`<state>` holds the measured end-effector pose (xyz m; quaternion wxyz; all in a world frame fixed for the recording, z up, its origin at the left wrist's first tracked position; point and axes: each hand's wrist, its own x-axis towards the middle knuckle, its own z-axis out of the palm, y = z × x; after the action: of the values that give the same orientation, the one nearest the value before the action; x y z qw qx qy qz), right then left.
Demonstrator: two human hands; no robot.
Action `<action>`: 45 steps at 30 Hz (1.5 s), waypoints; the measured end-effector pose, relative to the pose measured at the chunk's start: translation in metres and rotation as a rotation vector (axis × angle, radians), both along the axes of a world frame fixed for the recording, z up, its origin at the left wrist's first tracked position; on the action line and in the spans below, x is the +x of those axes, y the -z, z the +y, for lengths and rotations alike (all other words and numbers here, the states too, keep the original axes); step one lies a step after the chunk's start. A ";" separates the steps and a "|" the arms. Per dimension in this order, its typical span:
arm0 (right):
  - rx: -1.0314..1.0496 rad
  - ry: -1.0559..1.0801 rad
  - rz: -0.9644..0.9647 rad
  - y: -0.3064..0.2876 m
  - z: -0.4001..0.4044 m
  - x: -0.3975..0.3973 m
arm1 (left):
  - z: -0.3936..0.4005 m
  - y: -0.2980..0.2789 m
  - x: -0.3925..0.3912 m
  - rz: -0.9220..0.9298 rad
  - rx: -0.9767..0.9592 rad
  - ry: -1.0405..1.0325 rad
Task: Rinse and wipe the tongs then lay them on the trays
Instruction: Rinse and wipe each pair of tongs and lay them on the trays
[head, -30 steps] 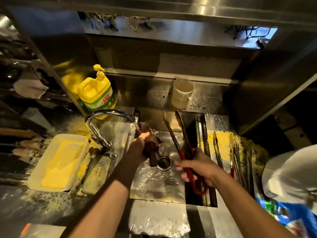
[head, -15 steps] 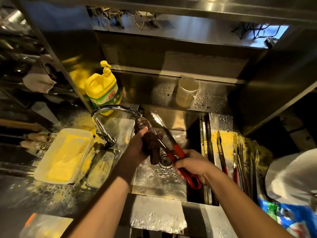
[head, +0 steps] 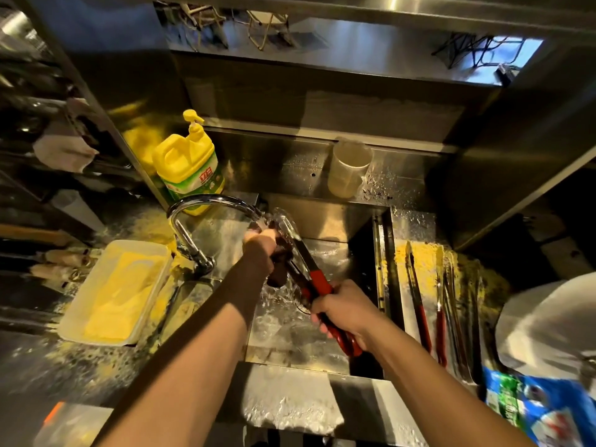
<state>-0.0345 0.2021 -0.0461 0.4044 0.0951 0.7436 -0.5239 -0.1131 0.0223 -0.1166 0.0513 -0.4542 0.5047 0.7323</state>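
The red-handled tongs [head: 309, 269] slanted over the sink [head: 290, 333], tips up-left under the faucet [head: 206, 201], right hand [head: 345, 312] fingers wrapped round the handles, left hand [head: 263, 245] fingers clutching a dark scrubbing pad [head: 280, 262] against the blades

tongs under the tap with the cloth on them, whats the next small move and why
Probably draw the cloth in the left hand down the tongs toward the red handles gripped by the right hand: their tips sit at the faucet spout, over the sink.
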 end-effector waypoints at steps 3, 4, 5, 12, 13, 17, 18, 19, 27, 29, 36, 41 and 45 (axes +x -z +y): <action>0.009 0.035 0.008 -0.003 -0.004 -0.003 | 0.005 -0.006 0.004 0.026 -0.009 0.002; 0.004 0.040 0.002 -0.004 -0.006 -0.003 | 0.005 -0.007 0.004 0.021 -0.019 -0.002; 0.006 0.029 -0.004 -0.005 -0.008 -0.003 | 0.003 -0.004 0.001 0.025 -0.035 -0.020; 0.064 -0.042 0.065 -0.010 -0.008 -0.011 | 0.007 -0.013 0.000 0.017 0.048 -0.090; 0.074 -0.073 0.052 -0.010 -0.002 -0.009 | 0.000 -0.010 -0.004 0.003 0.004 -0.103; 0.120 -0.131 0.016 -0.013 0.043 -0.004 | -0.029 -0.001 -0.005 -0.016 0.062 -0.221; 0.102 -0.087 0.010 -0.014 0.053 -0.005 | -0.029 0.003 -0.001 -0.052 -0.015 -0.194; 0.070 -0.023 0.001 -0.015 0.061 -0.005 | -0.028 0.009 0.004 -0.095 -0.068 -0.183; -0.064 0.198 -0.100 -0.012 0.061 0.001 | 0.015 0.038 0.053 -0.098 0.056 0.083; 0.007 0.226 -0.077 -0.009 0.054 0.006 | 0.021 0.034 0.059 -0.077 0.061 0.115; 0.751 -0.074 0.382 0.000 0.048 0.027 | 0.042 0.023 0.068 0.041 -0.044 0.340; 0.852 0.000 0.503 0.000 0.075 0.051 | 0.074 0.002 0.071 0.123 -0.172 0.523; 0.784 0.167 0.531 -0.009 0.115 0.076 | 0.117 -0.018 0.078 0.224 -0.143 0.566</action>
<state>0.0412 0.3168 -0.0375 0.0907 0.1630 0.9525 -0.2408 -0.0353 0.1393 -0.0983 0.1648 -0.2146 0.6640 0.6971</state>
